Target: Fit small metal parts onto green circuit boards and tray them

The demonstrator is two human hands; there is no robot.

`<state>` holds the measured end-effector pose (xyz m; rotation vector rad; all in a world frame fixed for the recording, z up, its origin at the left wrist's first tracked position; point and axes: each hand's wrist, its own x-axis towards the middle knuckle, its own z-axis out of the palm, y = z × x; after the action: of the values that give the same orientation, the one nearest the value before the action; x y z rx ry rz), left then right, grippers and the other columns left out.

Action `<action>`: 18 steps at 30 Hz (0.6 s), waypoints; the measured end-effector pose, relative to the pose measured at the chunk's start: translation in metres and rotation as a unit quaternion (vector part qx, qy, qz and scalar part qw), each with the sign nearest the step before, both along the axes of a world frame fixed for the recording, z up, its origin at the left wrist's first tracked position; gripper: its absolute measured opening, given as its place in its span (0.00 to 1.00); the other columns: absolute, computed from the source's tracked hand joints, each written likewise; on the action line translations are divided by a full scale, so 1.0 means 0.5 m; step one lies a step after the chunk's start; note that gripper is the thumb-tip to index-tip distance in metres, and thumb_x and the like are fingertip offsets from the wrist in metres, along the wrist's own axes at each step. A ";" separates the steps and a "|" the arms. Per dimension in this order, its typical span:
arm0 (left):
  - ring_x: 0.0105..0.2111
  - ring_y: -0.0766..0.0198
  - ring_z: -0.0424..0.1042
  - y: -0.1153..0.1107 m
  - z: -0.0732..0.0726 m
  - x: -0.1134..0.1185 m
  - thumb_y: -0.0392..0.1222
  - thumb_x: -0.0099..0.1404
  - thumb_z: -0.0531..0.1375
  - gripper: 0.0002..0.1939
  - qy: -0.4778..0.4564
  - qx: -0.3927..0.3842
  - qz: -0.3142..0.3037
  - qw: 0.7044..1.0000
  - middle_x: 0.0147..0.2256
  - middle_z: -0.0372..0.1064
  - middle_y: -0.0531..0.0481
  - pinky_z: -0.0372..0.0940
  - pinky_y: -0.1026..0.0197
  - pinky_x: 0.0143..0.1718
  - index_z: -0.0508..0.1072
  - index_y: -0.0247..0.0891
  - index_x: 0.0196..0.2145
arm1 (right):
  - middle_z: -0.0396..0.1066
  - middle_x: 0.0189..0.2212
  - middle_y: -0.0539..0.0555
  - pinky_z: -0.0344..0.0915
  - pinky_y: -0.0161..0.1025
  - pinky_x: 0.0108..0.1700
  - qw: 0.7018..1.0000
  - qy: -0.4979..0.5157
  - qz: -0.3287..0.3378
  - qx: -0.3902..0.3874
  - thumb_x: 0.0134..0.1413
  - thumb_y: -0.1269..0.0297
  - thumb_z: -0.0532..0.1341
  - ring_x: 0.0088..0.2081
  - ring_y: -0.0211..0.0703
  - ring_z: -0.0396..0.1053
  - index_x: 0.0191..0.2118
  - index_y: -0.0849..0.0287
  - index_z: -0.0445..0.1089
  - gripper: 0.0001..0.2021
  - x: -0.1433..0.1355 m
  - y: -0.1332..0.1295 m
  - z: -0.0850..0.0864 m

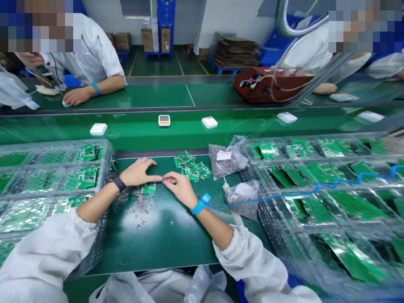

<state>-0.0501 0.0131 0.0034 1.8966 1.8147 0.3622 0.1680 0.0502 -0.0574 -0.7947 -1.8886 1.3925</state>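
My left hand [138,172], with a dark watch on its wrist, is over a small green circuit board [148,188], thumb stretched right and fingers curved apart. The thumb tip meets the fingertips of my right hand [180,188], which are pinched together; whatever they hold is too small to make out. A blue strap with a coiled cord circles my right wrist. Small metal parts [141,205] lie scattered on the green mat just below the board. Several more boards [191,165] are piled behind my right hand.
Clear trays of green boards stand at the left [44,185] and right [318,202]. Two bags of small parts [224,162] lie beside the right tray. White devices [164,120] sit on the green ledge ahead. A person [94,54] works across the line, another at the right.
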 end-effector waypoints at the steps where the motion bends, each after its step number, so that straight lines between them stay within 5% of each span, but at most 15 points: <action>1: 0.53 0.42 0.68 -0.001 0.001 -0.008 0.71 0.50 0.67 0.40 0.010 -0.019 -0.017 1.000 0.52 0.70 0.38 0.63 0.50 0.53 0.73 0.39 0.50 | 0.80 0.34 0.53 0.73 0.40 0.43 1.000 -0.001 0.001 0.002 0.59 0.61 0.65 0.37 0.43 0.77 0.39 0.57 0.78 0.07 0.000 0.000 0.001; 4: 0.48 0.45 0.67 -0.001 -0.001 -0.025 0.68 0.38 0.73 0.39 0.056 -0.042 -0.053 0.996 0.48 0.67 0.43 0.63 0.53 0.47 0.72 0.41 0.41 | 0.79 0.33 0.53 0.72 0.40 0.42 1.000 -0.006 0.002 0.011 0.59 0.61 0.65 0.36 0.43 0.77 0.39 0.57 0.78 0.07 0.000 0.000 0.002; 8: 0.44 0.47 0.68 0.007 -0.008 -0.026 0.61 0.40 0.74 0.32 0.065 -0.035 -0.023 0.997 0.42 0.67 0.45 0.61 0.56 0.42 0.69 0.42 0.35 | 0.79 0.33 0.53 0.72 0.40 0.42 1.000 -0.003 -0.002 0.006 0.60 0.60 0.65 0.36 0.43 0.76 0.39 0.57 0.78 0.07 -0.001 -0.002 0.002; 12: 0.36 0.55 0.70 0.013 -0.006 -0.011 0.56 0.47 0.72 0.26 -0.081 -0.036 0.024 0.996 0.34 0.70 0.52 0.61 0.59 0.37 0.67 0.42 0.37 | 0.79 0.33 0.52 0.72 0.40 0.42 1.000 0.010 -0.004 -0.007 0.59 0.60 0.66 0.36 0.43 0.77 0.38 0.57 0.78 0.07 -0.001 -0.004 0.003; 18: 0.34 0.59 0.74 0.012 0.013 0.023 0.52 0.55 0.70 0.16 -0.298 -0.041 0.068 0.951 0.33 0.76 0.49 0.66 0.58 0.40 0.76 0.38 0.35 | 0.79 0.32 0.52 0.72 0.40 0.41 1.000 0.008 -0.009 -0.008 0.59 0.61 0.66 0.35 0.43 0.77 0.36 0.57 0.77 0.06 -0.002 -0.007 0.007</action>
<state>-0.0386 0.0190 0.0098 1.3993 1.5143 0.7981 0.1672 0.0469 -0.0541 -0.8033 -1.8555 1.4010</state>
